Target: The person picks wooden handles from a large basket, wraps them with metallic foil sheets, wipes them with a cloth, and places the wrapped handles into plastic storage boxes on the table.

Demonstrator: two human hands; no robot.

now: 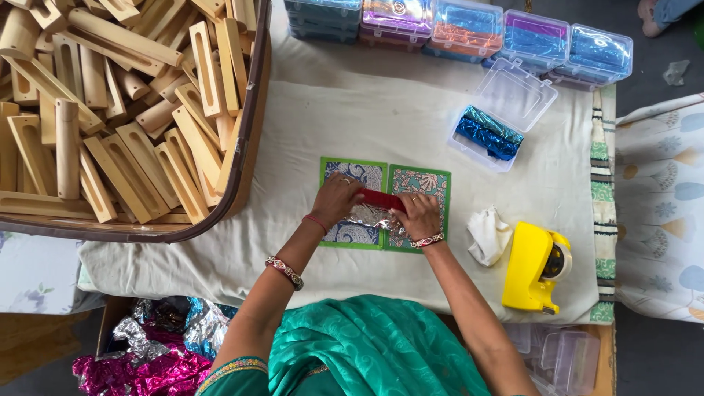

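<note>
Both my hands meet over two green-edged patterned boards (pixel 422 181) lying side by side on the white cloth. My left hand (pixel 336 199) grips the left end of a red foil-wrapped piece (pixel 380 199). My right hand (pixel 418 215) holds its right end and presses on crinkled silver foil (pixel 370 216) beneath it. Bangles sit on both wrists.
A big tub (pixel 246 147) of slotted wooden blocks stands at the left. An open clear box (pixel 513 95) with blue foil rolls, a yellow tape dispenser (pixel 535 268) and a white rag (pixel 488 235) lie right. Stacked foil boxes (pixel 469 29) line the far edge. Foil scraps (pixel 147 352) sit below.
</note>
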